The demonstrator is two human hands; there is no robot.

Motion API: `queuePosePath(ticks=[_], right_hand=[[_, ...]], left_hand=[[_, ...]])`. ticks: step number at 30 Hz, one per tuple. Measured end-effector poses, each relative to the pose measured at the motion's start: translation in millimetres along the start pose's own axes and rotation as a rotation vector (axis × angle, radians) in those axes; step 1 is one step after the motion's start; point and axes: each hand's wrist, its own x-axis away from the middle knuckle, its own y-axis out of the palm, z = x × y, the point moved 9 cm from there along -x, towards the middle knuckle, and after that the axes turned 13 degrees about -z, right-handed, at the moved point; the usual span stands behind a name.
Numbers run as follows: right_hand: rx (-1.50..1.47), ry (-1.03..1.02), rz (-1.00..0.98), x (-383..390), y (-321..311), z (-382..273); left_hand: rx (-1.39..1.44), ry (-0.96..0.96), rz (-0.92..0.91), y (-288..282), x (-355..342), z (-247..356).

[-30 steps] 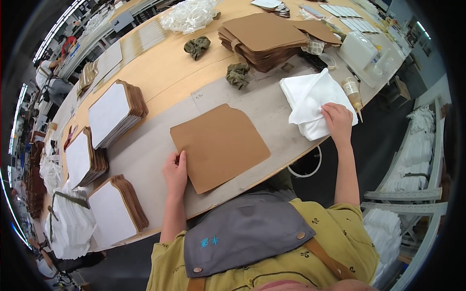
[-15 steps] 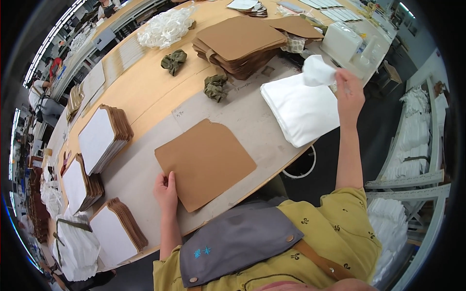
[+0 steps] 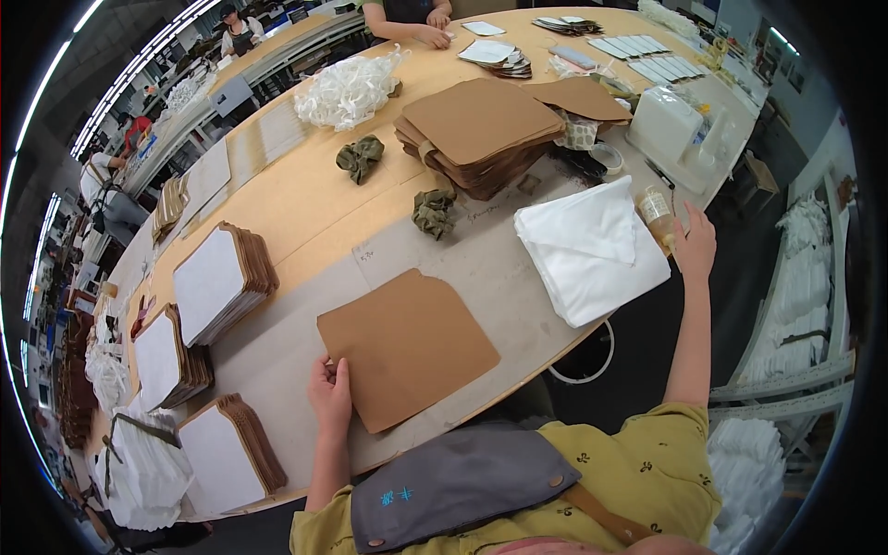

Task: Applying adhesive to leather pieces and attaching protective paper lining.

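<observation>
A flat brown sheet (image 3: 416,347) with cut corners lies on the grey table covering in front of me. My left hand (image 3: 330,393) pinches its left edge, thumb on top. To the right sits a stack of thin white sheets (image 3: 601,268), its top sheet folded over at the far corner. Beside that stack, at the table's right edge, a clear bottle with amber content (image 3: 657,218) leans with its lower end toward my right hand (image 3: 694,242). The fingers of that hand are spread, close by the bottle; whether they touch it I cannot tell.
Brown sheets with white faces stand in several piles, one pile (image 3: 222,282) at left. A thick brown stack (image 3: 486,129), two green cloth bundles (image 3: 433,213) and tangled white strips (image 3: 347,88) lie farther back. A white box-shaped device (image 3: 664,125) stands at right. Across the table a person's hands (image 3: 435,32) work.
My right hand has let go of the lifted white sheet corner and moved right and down beside the bottle. The corner now lies folded on the stack. The view has tilted up slightly.
</observation>
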Motion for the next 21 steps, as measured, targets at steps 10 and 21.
queuePosePath(ticks=[10,21], right_hand=[[0.137,0.329,-0.677,-31,62,2],[-0.840,0.794,-0.769,-16,106,91]], left_hand=[[0.040,-0.102,0.002,-6,-1,-6],[0.309,-0.264,-0.126,2,2,-17]])
